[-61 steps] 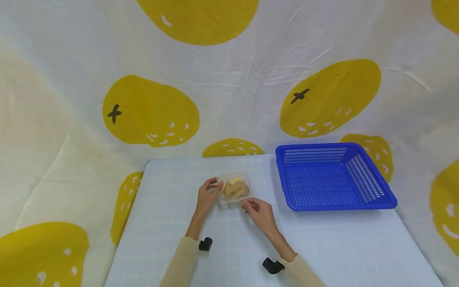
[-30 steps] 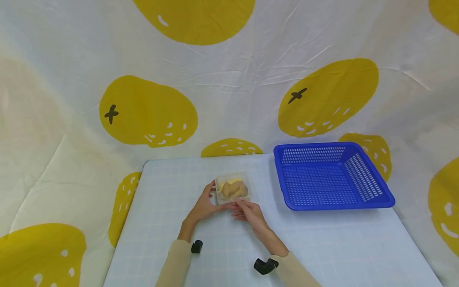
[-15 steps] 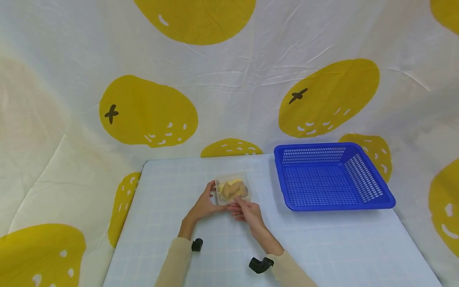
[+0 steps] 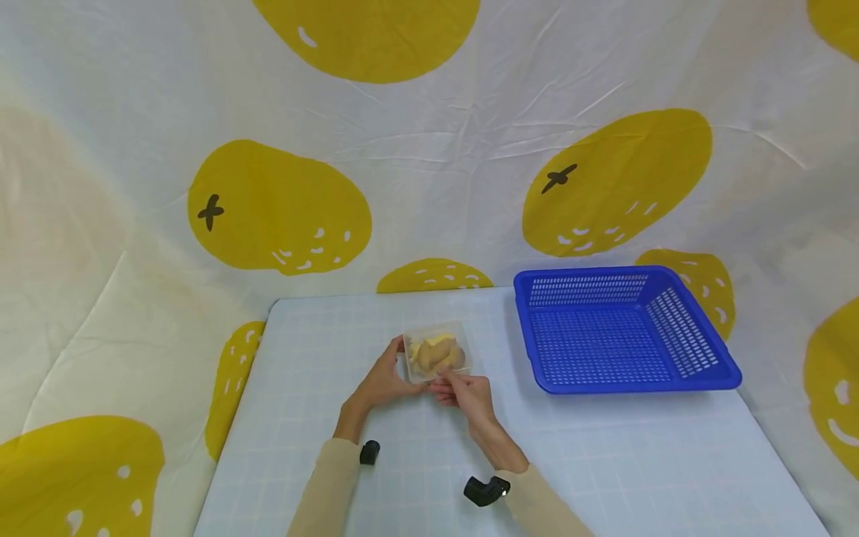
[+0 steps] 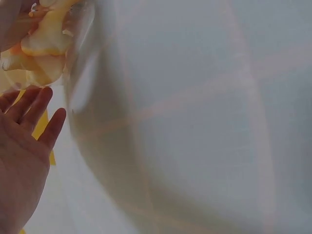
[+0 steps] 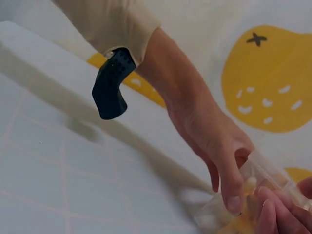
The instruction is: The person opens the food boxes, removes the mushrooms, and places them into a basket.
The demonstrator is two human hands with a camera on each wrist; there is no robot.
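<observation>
The left hand (image 4: 384, 379) grasps a clear container (image 4: 459, 330), fingers along its left side and thumb at its near edge — a spread hold that probably keeps the box from twisting. Just right of that thumb, the right hand (image 4: 472, 394) appears to pinch the near edge between thumb and curled fingers, likely because a rim is easier to work from there; exactly what the tips catch is too small to tell. The container sits just beyond both grips, tan and yellow pieces (image 4: 436, 353) showing inside. Well to the right of the grips, a blue basket (image 4: 597, 347) stands on the pale checked table (image 4: 604, 462) — seemingly set aside, within reach yet out of the hands' way. Beyond everything hangs a patterned cloth (image 4: 443, 186).
</observation>
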